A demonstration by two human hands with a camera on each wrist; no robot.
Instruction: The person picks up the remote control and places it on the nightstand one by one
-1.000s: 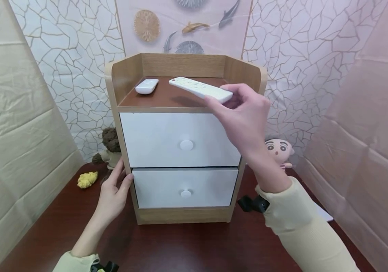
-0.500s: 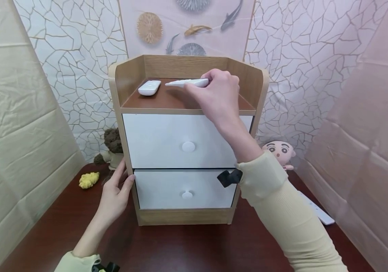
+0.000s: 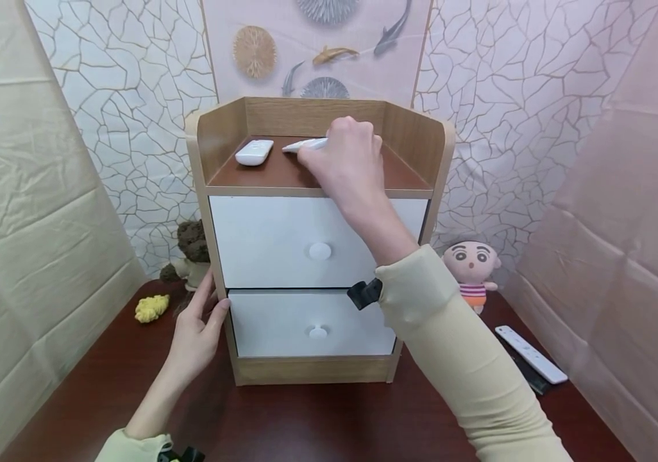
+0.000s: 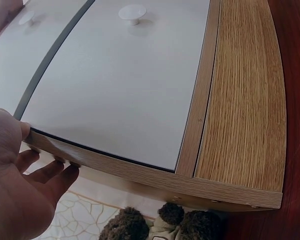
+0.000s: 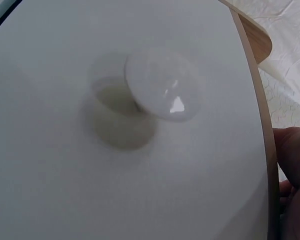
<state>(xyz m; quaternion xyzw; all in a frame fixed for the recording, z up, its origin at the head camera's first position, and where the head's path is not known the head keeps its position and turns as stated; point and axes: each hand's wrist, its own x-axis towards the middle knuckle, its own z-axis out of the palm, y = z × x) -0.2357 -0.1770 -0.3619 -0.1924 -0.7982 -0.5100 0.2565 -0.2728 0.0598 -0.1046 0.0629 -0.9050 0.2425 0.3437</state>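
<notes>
My right hand [image 3: 347, 157] pinches a white remote control [image 3: 306, 145] low over the brown top shelf of a small wooden cabinet [image 3: 314, 371]. Most of that remote is hidden behind the hand. To its left on the shelf lies another white remote [image 3: 254, 153]. At the cabinet's left edge, my left hand [image 3: 195, 333] grips the side panel, with the thumb on the front edge and the fingers against the outer side, as the left wrist view confirms. The right wrist view shows an upper drawer knob [image 5: 162, 82] and part of my right hand [image 5: 294, 170].
Two white drawers, an upper drawer [image 3: 265, 240] and a lower drawer [image 3: 274, 321], are closed. On the right lie a long white remote [image 3: 531, 354] and a dark flat object [image 3: 537, 380], near a doll [image 3: 472, 269]. A brown plush [image 3: 192, 256] and a yellow lump [image 3: 151, 308] are on the left.
My right hand has carried the remote left and down towards the shelf, tilting it from face-up to edge-on. My left hand has stayed at the cabinet's side.
</notes>
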